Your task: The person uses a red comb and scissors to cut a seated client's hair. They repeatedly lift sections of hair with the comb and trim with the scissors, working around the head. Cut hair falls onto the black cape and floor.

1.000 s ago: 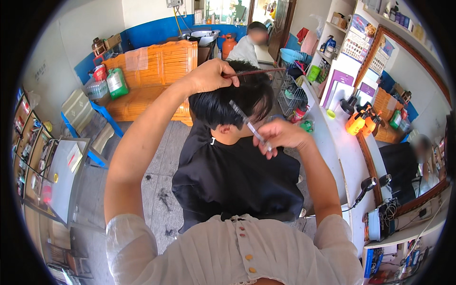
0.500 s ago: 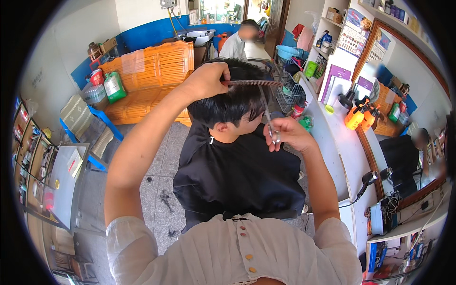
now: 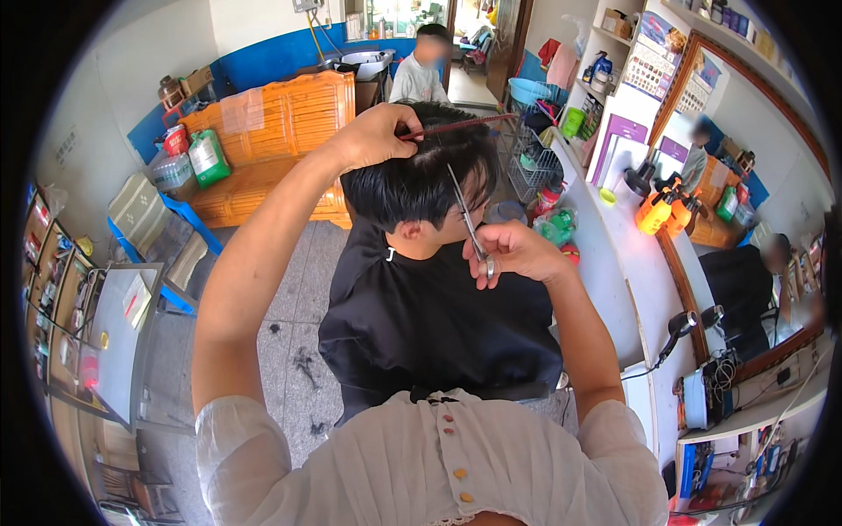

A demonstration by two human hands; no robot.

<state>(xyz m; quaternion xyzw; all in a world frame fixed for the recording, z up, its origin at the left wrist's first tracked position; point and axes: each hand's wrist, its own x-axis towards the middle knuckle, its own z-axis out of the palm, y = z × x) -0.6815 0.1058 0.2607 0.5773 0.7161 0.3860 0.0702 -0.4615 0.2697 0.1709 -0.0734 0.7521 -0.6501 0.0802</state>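
In front of me sits a person with short dark hair [image 3: 386, 195], draped in a black cape [image 3: 421, 316]. My left hand [image 3: 379, 138] is closed on the end of a reddish comb [image 3: 465, 124], which lies across the top of the hair, tilted up to the right. My right hand [image 3: 517, 252] grips a pair of scissors [image 3: 469, 226] by the finger loops beside the person's face. The blades point up and left, their tips at the front hair below the comb. Whether the blades are apart is too fine to tell.
Along the right runs a white counter [image 3: 605, 254] with orange spray bottles [image 3: 656, 213], a hair dryer [image 3: 680, 326] and a large mirror [image 3: 763, 175]. A wooden bench [image 3: 289, 131] and a blue-framed chair [image 3: 158, 237] stand at left. Another person [image 3: 421, 74] is at the back.
The comb has moved from level to tilted and sits further back on the head. My right hand has shifted left with the scissors, their tips now lower. The person at the back has moved left.
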